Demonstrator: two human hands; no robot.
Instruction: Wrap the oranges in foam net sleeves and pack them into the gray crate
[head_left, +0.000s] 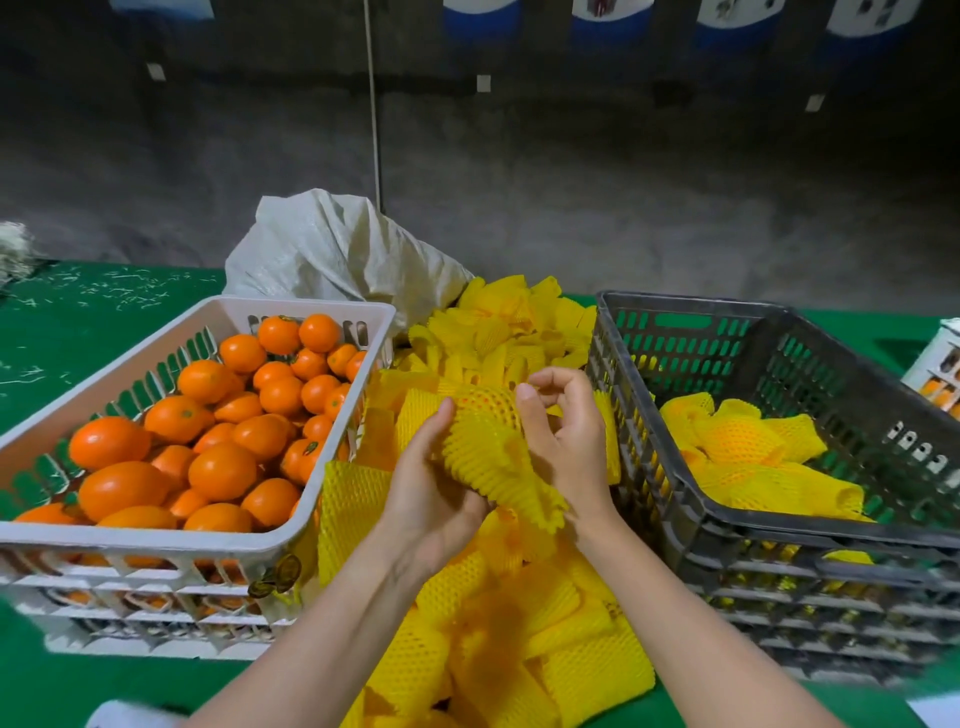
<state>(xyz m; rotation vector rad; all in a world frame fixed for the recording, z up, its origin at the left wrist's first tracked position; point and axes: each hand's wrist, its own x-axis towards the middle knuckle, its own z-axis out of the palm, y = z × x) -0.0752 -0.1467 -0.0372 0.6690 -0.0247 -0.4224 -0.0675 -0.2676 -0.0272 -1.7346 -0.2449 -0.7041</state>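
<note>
Above a pile of loose yellow sleeves at the desk's near edge, the left grip is curled under a foam net sleeve that half covers an orange. The right grip closes on its other side, thumb against the net. Farther back, a white crate of bare oranges sits left, the gray crate with wrapped oranges sits right, and a woven sack slumps at the far edge.

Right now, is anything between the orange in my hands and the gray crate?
Only the gray crate itself: its left wall stands beside the right hand, so the sleeved orange must clear the rim.
</note>
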